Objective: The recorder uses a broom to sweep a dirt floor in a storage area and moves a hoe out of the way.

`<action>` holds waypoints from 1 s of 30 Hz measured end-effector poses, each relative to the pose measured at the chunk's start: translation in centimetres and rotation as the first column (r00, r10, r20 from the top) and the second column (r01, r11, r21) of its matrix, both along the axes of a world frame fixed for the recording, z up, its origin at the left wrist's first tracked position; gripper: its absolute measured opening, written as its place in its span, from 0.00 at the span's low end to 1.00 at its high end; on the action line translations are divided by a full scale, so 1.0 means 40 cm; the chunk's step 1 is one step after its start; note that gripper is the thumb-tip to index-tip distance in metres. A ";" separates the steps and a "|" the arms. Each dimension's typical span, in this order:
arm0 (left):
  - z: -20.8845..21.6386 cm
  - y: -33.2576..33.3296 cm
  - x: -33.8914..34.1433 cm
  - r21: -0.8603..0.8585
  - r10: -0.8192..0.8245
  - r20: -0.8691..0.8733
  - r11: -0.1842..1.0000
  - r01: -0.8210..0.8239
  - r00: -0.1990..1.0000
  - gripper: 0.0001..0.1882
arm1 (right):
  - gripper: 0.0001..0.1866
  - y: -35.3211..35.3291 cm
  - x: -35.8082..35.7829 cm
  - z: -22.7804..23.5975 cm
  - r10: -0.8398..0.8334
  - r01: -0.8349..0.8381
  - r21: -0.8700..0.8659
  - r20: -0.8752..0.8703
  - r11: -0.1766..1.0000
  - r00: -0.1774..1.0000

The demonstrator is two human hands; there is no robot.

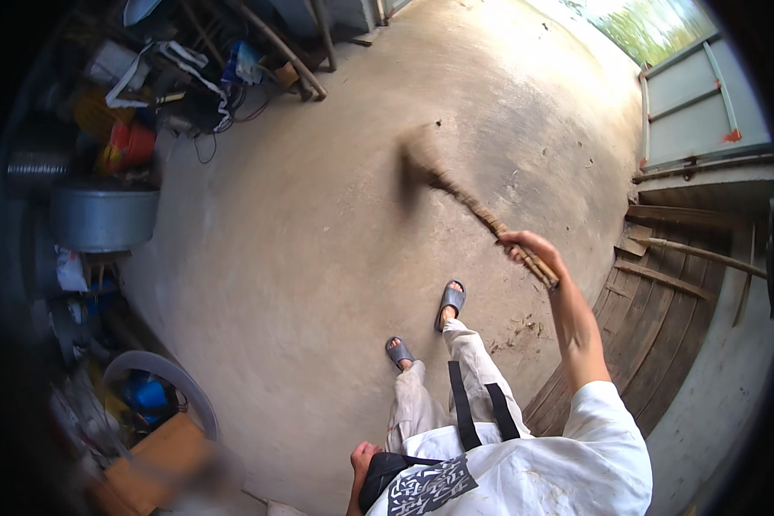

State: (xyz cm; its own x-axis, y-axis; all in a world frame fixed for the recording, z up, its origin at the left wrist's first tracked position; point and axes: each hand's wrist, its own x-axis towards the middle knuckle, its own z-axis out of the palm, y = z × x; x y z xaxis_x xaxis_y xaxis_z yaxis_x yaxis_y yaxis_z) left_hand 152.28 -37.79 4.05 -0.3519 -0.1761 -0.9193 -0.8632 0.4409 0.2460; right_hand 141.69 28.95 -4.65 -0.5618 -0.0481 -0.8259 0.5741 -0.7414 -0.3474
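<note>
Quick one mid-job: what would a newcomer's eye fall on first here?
Probably the broom in the right hand, slanting over the bare concrete floor near the middle of the view, its head blurred. After that, perhaps the big metal pot on the left and the pale gate at upper right.

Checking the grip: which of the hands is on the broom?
The right hand grips the broom; the left hand is apart, lower in the picture.
</note>
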 end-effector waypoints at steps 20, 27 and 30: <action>-0.033 0.270 -0.297 -0.010 -0.243 -0.092 0.970 0.243 0.966 0.18 | 0.13 -0.058 0.291 0.116 0.542 -0.596 0.245 0.256 0.764 0.800; -0.068 0.331 -0.407 -0.198 -0.592 -0.092 0.799 0.567 0.801 0.19 | 0.09 0.112 0.302 0.262 0.136 -0.304 0.365 0.420 0.880 0.897; -0.113 0.356 -0.481 -0.239 -0.661 -0.149 0.745 0.622 0.735 0.19 | 0.09 0.073 0.173 0.307 -0.008 -0.158 0.485 0.324 0.860 0.946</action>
